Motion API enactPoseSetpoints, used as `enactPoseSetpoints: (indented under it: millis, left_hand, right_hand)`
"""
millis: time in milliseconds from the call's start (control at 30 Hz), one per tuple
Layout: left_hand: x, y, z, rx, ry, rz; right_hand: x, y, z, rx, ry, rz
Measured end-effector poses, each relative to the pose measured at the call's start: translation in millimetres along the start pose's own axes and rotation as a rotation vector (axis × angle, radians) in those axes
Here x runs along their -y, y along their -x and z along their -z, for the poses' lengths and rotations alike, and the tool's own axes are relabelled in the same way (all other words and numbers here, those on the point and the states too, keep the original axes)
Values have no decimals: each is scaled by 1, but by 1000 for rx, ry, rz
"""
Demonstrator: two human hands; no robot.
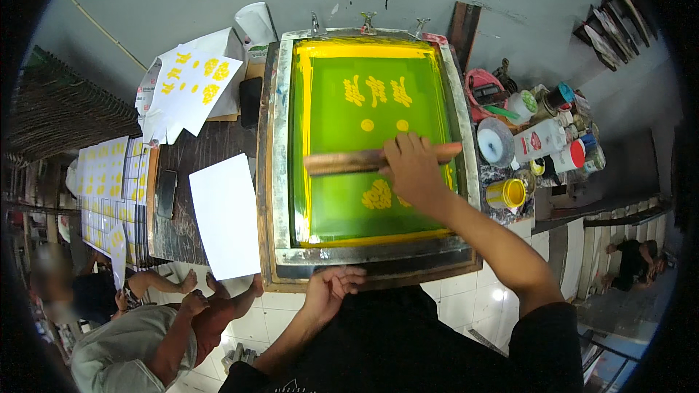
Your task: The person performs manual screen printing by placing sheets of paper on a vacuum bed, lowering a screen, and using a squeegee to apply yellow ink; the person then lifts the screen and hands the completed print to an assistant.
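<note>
My right hand [411, 160] is closed round the wooden handle of a squeegee [342, 162], which lies crosswise on a green printing screen [335, 207]. Yellow ink lines the mesh edges, and yellow characters and dots show on the mesh above and below the squeegee. A worn metal frame [282, 138] surrounds the screen, with clamps [368, 23] at its far edge. At the near edge of the wooden base [393, 279], my left hand [335, 291] rests with loosely bent fingers and nothing seen in it. The squeegee's blade is hidden.
Left of the screen are a blank white sheet [224, 215], printed sheets [193, 87] and a phone [167, 193]. At right stand a yellow ink tub [505, 193], a white bowl [495, 143] and several bottles. Another person [138, 349] sits at lower left; one more [632, 266] is far right.
</note>
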State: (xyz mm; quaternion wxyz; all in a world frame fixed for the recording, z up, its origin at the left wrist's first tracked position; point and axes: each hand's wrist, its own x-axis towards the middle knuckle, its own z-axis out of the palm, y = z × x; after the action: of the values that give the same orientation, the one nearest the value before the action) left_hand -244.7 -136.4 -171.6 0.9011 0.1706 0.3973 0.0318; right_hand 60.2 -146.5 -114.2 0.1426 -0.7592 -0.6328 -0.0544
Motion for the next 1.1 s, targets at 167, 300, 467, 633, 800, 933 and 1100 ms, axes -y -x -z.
enactPoseSetpoints:
  millis: [167, 300, 467, 633, 800, 933, 1100]
  left_hand:
    - [2, 3, -3, -110, -84, -11]
    - [17, 0, 15, -38, -64, -73]
    - [16, -1, 13, 18, 16, -86]
    - [14, 1, 3, 17, 49, -159]
    - [15, 3, 4, 44, 82, -167]
    - [15, 2, 6, 70, 59, -176]
    - [13, 1, 4, 99, 33, -192]
  right_hand:
    - [-59, -79, -21, -59, 57, -3]
    - [-102, -141, -36, -111, 123, 28]
    - [-138, -195, -40, -50, 135, 13]
    - [-153, -221, -20, 88, -47, -62]
    - [-150, -214, -46, -185, 160, 14]
    - [-139, -204, -43, -129, 148, -9]
    - [-118, -175, -23, 70, 60, -30]
